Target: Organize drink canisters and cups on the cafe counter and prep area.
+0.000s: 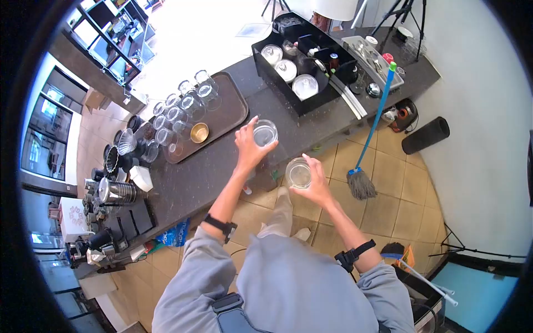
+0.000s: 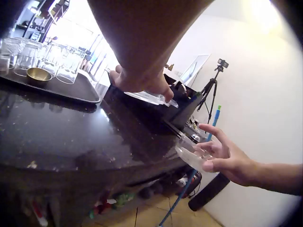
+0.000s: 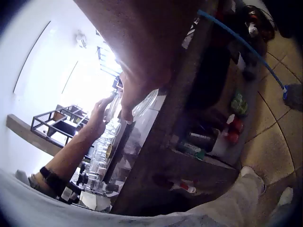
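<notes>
My left hand (image 1: 252,146) grips a clear round glass bowl (image 1: 266,132) by its side, thumb and fingers spread around the rim, over the dark counter (image 1: 227,166). A second clear glass bowl (image 1: 298,173) is in my right hand (image 1: 318,186), held just off the counter's front edge. The left wrist view shows this right-hand bowl (image 2: 189,155) side-on, shallow and tilted, with thumb and fingers at its wall. The two bowls are apart. In the right wrist view the right hand (image 3: 139,90) partly hides its bowl (image 3: 146,103).
A brown tray (image 1: 236,100) bears several upturned glasses (image 1: 192,105) and a small brass bowl (image 1: 199,132). Farther along stands a black divided box (image 1: 302,105) with lidded containers. A mop (image 1: 373,133) leans on the counter's right part. Coffee gear and a metal canister (image 1: 117,190) crowd the left end.
</notes>
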Available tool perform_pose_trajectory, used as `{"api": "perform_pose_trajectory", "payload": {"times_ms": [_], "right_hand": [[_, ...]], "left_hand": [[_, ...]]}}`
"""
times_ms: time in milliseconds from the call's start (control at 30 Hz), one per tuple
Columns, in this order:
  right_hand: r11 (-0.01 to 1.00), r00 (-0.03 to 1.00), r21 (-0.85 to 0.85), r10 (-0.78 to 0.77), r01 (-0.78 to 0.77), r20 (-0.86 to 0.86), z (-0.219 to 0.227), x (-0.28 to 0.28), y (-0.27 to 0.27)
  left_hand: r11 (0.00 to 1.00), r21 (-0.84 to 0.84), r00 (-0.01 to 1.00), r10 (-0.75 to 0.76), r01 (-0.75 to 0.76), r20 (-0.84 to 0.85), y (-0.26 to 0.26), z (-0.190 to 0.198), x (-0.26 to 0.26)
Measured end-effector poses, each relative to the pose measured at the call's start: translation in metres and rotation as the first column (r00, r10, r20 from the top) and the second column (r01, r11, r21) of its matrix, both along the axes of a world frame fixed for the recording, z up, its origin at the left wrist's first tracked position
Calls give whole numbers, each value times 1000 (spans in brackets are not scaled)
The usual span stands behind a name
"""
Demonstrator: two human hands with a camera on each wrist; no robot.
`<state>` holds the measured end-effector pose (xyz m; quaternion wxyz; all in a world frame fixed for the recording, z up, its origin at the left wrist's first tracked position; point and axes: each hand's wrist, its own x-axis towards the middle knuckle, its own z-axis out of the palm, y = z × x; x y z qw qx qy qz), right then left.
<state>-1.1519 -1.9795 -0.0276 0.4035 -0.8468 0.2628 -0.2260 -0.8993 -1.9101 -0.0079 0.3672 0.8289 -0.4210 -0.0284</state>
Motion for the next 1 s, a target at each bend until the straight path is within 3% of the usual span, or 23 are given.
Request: {"api": "perform_pose_trajectory", "payload": {"times_ms": [233,400,600,1000], "right_hand": [[999,987,-4,47,-48,-151,-15,94,-58],[1000,982,-23,14,-18,-187,-31,154,-85],[999,980,-32,-24,18,-199,-46,205,-111],[999,986,-12,-39,38,-162,-59,262,-144]], "left_hand": [[996,22,996,85,-84,-27,-120,-33,107],[986,133,994,105,-101,-27,-169,-53,162],[976,200,991,106,-88,-79,-200,-75,200],[967,216,990,140,-132,-23,-235,-90,254]]}}
